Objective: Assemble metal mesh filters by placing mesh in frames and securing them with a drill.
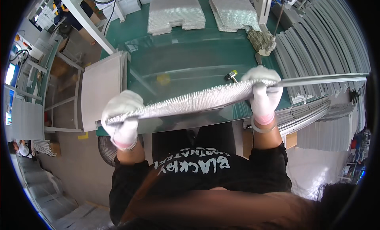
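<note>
A long, thin silvery panel with a finely ridged, bristly-looking surface (194, 101) is held edge-on above the near edge of the green work table (174, 57). My left hand (123, 117), in a white glove, is closed around its left end. My right hand (264, 91), gloved the same way, pinches the panel near its right end, thumb on the near side. A flat grey strip (324, 79) stretches rightward from my right hand; whether it is part of the panel I cannot tell. Just beyond the panel lies a small tool with a yellow-green part (231, 75).
Notched translucent textured sheets (176, 14) and another such stack (231, 12) lie at the table's far side. A metal fixture (261, 40) stands at the back right. Flat white panels (102, 89) lean at the left; many grey panels (320, 43) are stacked along the right.
</note>
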### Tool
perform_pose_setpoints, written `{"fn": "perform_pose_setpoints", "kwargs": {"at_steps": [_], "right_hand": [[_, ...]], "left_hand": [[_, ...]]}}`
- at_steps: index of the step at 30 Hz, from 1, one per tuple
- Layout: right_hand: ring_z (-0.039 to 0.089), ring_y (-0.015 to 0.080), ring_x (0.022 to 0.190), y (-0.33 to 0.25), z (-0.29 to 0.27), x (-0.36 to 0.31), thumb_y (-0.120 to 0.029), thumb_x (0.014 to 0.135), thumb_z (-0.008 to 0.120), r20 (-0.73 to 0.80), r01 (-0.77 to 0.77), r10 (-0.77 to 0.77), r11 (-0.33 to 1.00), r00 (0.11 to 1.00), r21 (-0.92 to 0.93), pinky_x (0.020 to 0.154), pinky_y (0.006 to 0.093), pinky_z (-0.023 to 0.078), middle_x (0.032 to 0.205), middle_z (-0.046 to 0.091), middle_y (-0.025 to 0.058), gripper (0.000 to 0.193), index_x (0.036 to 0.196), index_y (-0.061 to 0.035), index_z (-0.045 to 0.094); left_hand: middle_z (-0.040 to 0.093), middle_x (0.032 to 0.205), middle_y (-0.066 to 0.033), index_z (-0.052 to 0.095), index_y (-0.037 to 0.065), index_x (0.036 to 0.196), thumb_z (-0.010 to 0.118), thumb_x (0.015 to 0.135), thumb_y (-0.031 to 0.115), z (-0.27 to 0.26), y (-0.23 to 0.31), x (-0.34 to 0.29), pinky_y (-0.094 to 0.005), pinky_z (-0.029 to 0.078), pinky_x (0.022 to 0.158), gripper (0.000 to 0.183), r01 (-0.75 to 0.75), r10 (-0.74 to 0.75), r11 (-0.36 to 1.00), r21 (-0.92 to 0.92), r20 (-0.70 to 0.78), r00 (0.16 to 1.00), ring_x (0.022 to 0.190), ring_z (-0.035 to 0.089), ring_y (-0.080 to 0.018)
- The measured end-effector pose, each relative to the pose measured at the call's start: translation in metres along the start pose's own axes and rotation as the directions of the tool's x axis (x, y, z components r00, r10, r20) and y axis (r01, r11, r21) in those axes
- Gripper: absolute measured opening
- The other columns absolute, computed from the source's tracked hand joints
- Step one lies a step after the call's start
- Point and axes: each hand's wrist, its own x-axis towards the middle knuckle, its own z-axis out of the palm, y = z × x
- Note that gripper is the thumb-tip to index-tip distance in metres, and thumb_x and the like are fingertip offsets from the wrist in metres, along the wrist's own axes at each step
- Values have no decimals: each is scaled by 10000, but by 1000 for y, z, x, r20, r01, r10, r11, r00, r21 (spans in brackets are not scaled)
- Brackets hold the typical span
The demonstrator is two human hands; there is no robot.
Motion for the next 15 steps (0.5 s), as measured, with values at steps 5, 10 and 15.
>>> {"fn": "perform_pose_setpoints", "kwargs": {"at_steps": [5,10,15], "right_hand": [[632,222,666,9,-9,-13,-274,901,697,54,83,-85,996,995,39,626,332,507,728,664,115,269,825,-17,669],[528,187,373,-7,1,-33,-323,948,604,114,265,-258,963,959,-47,398,280,414,446,472,27,532,503,-92,425],[655,253,588,-18,-34,-53,-276,884,657,537,297,-388,921,749,252,458,343,494,695,637,112,362,665,-1,570]], "left_hand": [[581,562,-78,553,36,659,696,848,124,3,-2,-4,-339,433,496,253,-48,47,999,-19,-35,998,435,512,-211],[596,622,-134,573,34,688,604,915,158,-18,-7,-12,-307,396,414,260,-63,279,892,-447,435,856,504,583,-231],[660,993,-208,651,5,1016,596,903,200,-30,-35,-62,-420,529,698,233,308,-43,918,-248,712,701,876,669,-330]]}}
